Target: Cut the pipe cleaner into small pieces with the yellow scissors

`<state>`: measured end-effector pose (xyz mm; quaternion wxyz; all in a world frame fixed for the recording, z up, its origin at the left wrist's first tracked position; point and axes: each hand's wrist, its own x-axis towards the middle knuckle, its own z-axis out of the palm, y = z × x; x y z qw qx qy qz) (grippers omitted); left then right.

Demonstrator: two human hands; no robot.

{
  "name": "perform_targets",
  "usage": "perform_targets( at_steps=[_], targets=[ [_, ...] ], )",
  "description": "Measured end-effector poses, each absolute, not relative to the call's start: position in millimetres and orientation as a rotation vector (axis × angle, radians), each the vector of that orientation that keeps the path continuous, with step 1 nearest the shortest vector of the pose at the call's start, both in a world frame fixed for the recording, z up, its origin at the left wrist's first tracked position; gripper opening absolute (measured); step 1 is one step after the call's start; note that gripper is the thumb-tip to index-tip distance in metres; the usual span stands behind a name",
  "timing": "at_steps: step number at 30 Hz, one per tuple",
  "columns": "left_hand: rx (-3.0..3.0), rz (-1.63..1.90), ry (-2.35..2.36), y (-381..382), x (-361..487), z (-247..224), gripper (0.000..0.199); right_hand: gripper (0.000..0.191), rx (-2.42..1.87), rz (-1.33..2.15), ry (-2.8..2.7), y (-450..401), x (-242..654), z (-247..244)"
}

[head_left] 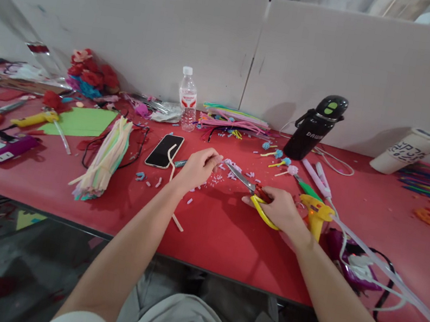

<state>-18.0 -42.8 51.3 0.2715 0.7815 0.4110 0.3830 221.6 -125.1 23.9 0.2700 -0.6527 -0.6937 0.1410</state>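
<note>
My right hand (276, 207) is closed on the scissors (246, 182), which have red and yellow handles; the blades point left toward my other hand. My left hand (201, 167) is pinched at the blade tips, and what lies between its fingertips is too small to make out. Small lilac cut pieces (233, 172) are scattered on the red table around the blades. A cream pipe cleaner (177, 223) passes under my left wrist. Beside that wrist lies a black-screened phone (164, 151).
Left of the phone lies a pipe cleaner bundle (105, 156). A plastic bottle (187, 100), a black flask (315, 128) and a white cup (406, 152) stand at the back. A yellow glue gun (316, 215) with cords is by my right forearm.
</note>
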Motion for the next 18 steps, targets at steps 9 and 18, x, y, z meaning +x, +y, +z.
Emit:
perform_targets(
  at_steps=[9, 18],
  targets=[
    [2.124, 1.029, 1.104, -42.4, -17.7, 49.6, 0.032, 0.056, -1.785, 0.388, -1.877, -124.7, 221.7, 23.8],
    [2.116, 1.026, 1.108, -42.5, -17.5, 50.6, 0.032, 0.058, -1.796, 0.369, -1.891, -123.0, 221.7, 22.5]
  ],
)
